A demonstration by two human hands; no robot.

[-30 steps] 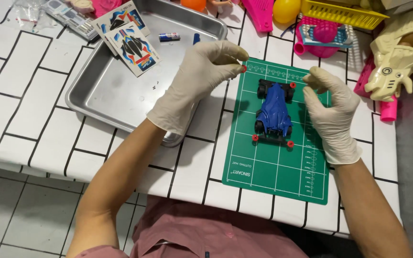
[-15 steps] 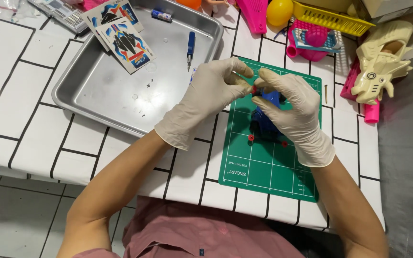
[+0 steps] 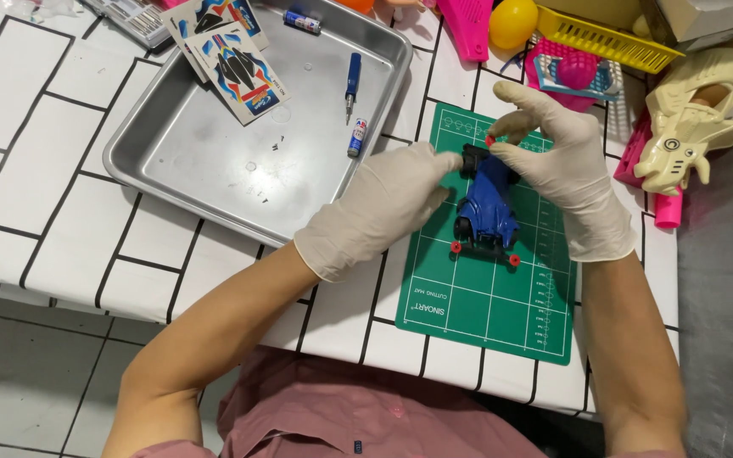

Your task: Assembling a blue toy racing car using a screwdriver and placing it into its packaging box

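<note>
Both hands wear pale gloves and meet over a blue toy car [image 3: 487, 203] that sits on a green cutting mat [image 3: 489, 297]. The left hand [image 3: 383, 208] comes in from 8 o'clock, fingers loosely curled, fingertips touching the car's left flank near its far end. The right hand [image 3: 566, 174] arches over from 4 o'clock — thumb and forefinger pinched on a small red roller [image 3: 490, 140] at the car's far corner, the other fingers spread above.

The car lies lengthwise along the mat's upper half, two more red rollers at its near end; the mat's lower half toward 6 o'clock is bare, ending close to the worktop's near edge.

At 10 o'clock a metal tray [image 3: 214, 182] stands just beside the mat, its right rim close to the left knuckles. Inside it lie a blue screwdriver [image 3: 352, 80] and a small battery [image 3: 356, 137] near that rim, and sticker sheets [image 3: 235, 64] overlap its far left corner.

From 12 to 2 o'clock the worktop [image 3: 36, 187] is crowded: a yellow ball [image 3: 512, 21], a yellow basket [image 3: 608, 38], pink plastic pieces [image 3: 574, 76], and a cream toy body [image 3: 689, 119] near the right edge. To 9 o'clock the white tiles lie open.
</note>
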